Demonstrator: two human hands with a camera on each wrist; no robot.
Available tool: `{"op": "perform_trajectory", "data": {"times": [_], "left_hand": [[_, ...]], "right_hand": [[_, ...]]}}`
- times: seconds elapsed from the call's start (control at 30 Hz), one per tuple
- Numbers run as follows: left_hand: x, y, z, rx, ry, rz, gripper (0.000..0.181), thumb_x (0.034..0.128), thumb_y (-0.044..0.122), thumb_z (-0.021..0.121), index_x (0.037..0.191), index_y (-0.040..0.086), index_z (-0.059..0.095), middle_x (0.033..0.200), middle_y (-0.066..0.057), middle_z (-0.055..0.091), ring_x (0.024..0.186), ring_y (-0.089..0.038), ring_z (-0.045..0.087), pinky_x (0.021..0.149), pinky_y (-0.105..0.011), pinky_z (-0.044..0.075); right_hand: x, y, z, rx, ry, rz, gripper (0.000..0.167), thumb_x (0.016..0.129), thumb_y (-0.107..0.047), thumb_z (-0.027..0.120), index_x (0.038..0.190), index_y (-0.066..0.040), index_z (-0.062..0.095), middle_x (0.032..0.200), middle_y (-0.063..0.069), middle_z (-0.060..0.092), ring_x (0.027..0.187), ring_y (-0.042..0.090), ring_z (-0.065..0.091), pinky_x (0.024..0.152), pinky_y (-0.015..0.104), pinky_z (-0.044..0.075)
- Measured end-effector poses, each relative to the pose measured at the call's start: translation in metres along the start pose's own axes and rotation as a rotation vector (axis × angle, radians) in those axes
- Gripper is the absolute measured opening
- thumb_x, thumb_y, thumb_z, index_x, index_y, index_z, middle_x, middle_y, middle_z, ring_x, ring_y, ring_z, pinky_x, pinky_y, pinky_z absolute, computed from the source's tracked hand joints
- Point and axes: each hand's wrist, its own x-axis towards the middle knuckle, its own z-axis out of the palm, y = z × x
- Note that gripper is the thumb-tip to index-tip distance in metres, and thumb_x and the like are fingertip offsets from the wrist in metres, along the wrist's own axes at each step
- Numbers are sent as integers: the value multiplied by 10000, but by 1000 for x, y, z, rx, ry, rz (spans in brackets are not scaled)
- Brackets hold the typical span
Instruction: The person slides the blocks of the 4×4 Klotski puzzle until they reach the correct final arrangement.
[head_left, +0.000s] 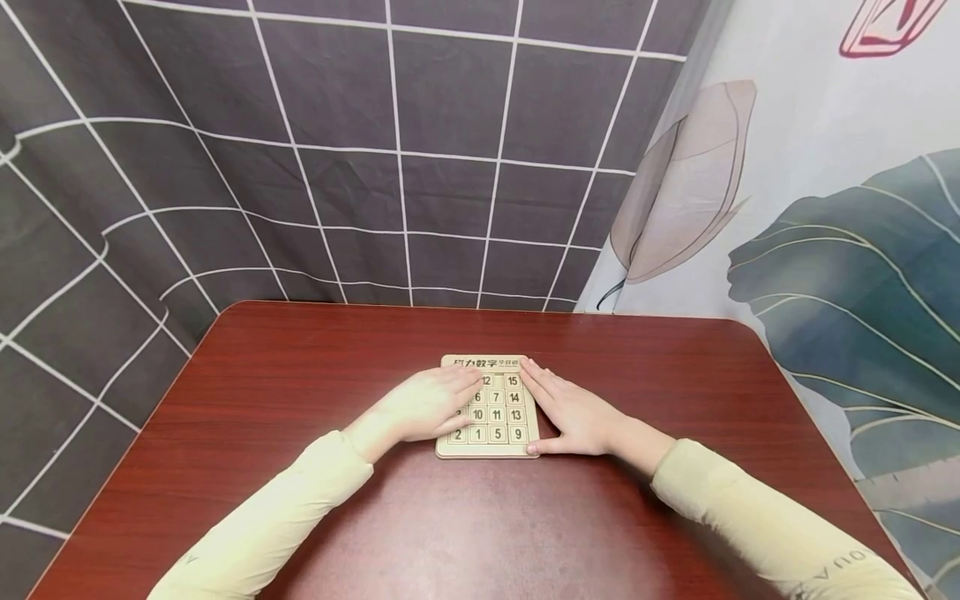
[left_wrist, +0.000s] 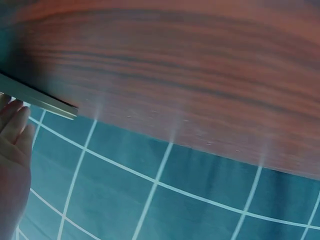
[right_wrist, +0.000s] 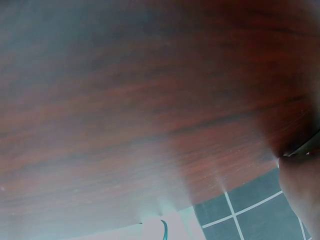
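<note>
A pale number sliding puzzle (head_left: 487,451) lies flat on the table, with dark characters along its top strip. Its square tiles bear numbers; a gap shows between 12 and 15 in the top row. My left hand (head_left: 431,406) lies over the puzzle's left side, fingers extended on the tiles and covering some of them. Along the right edge is my right hand (head_left: 581,417), its fingers straight at the upper corner and its thumb touching the lower one. The left wrist view catches the puzzle's edge (left_wrist: 45,102) beside the left fingers; the right wrist view shows little of the right hand (right_wrist: 300,190).
The reddish-brown wooden table (head_left: 337,350) has rounded far corners. Behind it hangs a dark curtain (head_left: 450,83) with a white grid. A pale curtain (head_left: 795,125) with large leaf prints hangs on the right.
</note>
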Motion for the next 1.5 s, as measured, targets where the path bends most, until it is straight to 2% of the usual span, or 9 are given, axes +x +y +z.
{"op": "perform_trajectory", "data": {"times": [0.2, 0.37, 0.5, 0.77, 1.0, 1.2, 1.5], "left_hand": [[12, 5, 2, 14, -10, 21, 613, 1092, 446, 518, 1523, 11, 551, 1602, -149, 545, 1510, -269, 514, 1288, -401, 400], [12, 4, 4, 22, -8, 15, 624, 1098, 475, 496, 1540, 36, 541, 1614, -129, 536, 1524, -253, 498, 1302, -393, 378], [4, -1, 5, 3, 2, 5, 644, 1097, 489, 496, 1561, 43, 518, 1625, -119, 525, 1529, -251, 492, 1306, -395, 370], [-22, -11, 3, 18, 24, -22, 616, 1069, 443, 575, 1523, 26, 559, 1591, -137, 561, 1506, -265, 520, 1299, -410, 383], [-31, -13, 4, 37, 47, -26, 601, 1053, 413, 607, 1500, 12, 581, 1563, -134, 591, 1477, -266, 555, 1290, -409, 397], [-30, -11, 3, 41, 61, -17, 589, 1045, 395, 621, 1469, -13, 602, 1538, -161, 609, 1459, -283, 571, 1271, -420, 424], [-20, -5, -3, 7, 35, -6, 570, 1069, 366, 577, 1491, -16, 577, 1569, -175, 575, 1489, -291, 537, 1272, -428, 423]], "right_hand": [[-1, 0, 0, 6, 4, -3, 1143, 926, -647, 687, 1669, 57, 179, 1783, 219, 96, 1653, 363, 194, 1333, 524, 287], [-1, 0, 0, 15, 7, -9, 1146, 926, -657, 681, 1671, 54, 177, 1782, 221, 99, 1654, 359, 192, 1335, 527, 281], [0, 1, -1, 0, 14, -16, 1155, 932, -708, 644, 1670, 54, 184, 1780, 225, 110, 1649, 368, 204, 1328, 536, 294], [2, 0, 0, 4, 7, -8, 1165, 918, -695, 671, 1676, 39, 178, 1785, 210, 103, 1654, 360, 193, 1334, 528, 285], [1, 0, -1, 5, 1, 5, 1170, 909, -681, 693, 1678, 34, 176, 1789, 198, 94, 1656, 355, 185, 1337, 526, 278], [0, 1, -1, 17, -1, 11, 1173, 902, -675, 698, 1677, 37, 178, 1787, 202, 95, 1655, 359, 186, 1335, 531, 280], [2, 2, 0, 19, -1, 5, 1174, 904, -671, 700, 1677, 38, 173, 1790, 197, 82, 1660, 347, 175, 1341, 521, 268]]}}
